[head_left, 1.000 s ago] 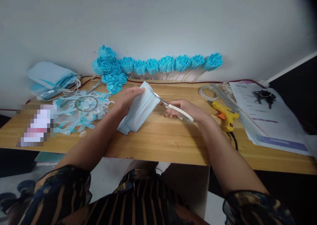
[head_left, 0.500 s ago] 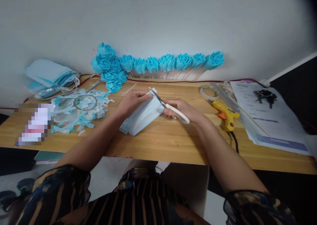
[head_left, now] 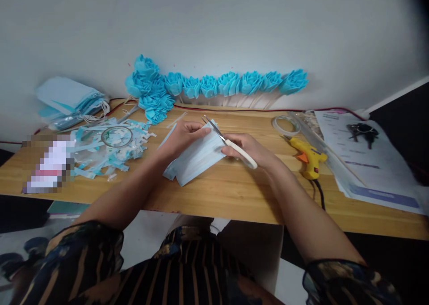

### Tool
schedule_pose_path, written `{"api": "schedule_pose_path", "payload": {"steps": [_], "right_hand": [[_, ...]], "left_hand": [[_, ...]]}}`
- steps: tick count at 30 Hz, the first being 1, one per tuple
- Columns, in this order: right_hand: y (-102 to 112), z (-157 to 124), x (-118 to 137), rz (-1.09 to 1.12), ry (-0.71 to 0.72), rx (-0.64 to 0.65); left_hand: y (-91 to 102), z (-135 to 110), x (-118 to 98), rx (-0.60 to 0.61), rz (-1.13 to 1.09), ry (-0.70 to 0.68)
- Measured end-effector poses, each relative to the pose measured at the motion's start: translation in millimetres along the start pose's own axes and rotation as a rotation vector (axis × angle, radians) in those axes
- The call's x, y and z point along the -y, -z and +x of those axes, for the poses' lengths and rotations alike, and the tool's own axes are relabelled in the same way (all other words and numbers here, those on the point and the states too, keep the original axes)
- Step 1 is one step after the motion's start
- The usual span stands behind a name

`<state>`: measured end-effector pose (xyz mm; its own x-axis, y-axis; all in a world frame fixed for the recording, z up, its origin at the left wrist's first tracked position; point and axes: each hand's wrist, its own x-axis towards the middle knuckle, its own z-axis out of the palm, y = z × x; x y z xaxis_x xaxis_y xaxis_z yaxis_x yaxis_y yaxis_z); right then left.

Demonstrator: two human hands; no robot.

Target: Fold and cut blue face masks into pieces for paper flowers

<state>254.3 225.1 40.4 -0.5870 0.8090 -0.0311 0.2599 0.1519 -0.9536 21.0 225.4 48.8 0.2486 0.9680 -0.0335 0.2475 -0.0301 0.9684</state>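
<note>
My left hand (head_left: 184, 137) pinches the upper edge of a pale blue disposable face mask (head_left: 197, 159), thumb on top. The mask slants down towards the table's front edge, and part of it shows behind the left hand. In my right hand (head_left: 246, 148) is a pair of scissors (head_left: 240, 153) with white handles. The metal blades point up and left, slightly apart, across the mask's upper right edge near the left thumb. My right fingers also touch the mask's right side; how firmly, I cannot tell.
Blue flowers on sticks (head_left: 229, 83) lean along the wall. Left are stacked masks (head_left: 69, 97), cut scraps (head_left: 134, 150) and a tape roll (head_left: 117, 136). Right are another tape roll (head_left: 286, 126), a yellow glue gun (head_left: 313, 162), papers (head_left: 362, 162) and keys (head_left: 363, 133).
The scissors' blade tips have shifted slightly up and right along the mask's edge. More of the mask shows behind my left hand. The whole view has shifted a little.
</note>
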Motion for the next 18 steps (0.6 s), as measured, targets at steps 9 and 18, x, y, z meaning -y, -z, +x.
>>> {"api": "schedule_pose_path", "payload": {"steps": [9, 18], "right_hand": [[-4.0, 0.1, 2.8, 0.029, -0.018, 0.004], [-6.1, 0.9, 7.4, 0.006, -0.002, -0.034]], "left_hand": [[-0.2, 0.1, 0.4, -0.016, -0.058, -0.007], [-1.0, -2.9, -2.2, 0.002, -0.066, 0.007]]}}
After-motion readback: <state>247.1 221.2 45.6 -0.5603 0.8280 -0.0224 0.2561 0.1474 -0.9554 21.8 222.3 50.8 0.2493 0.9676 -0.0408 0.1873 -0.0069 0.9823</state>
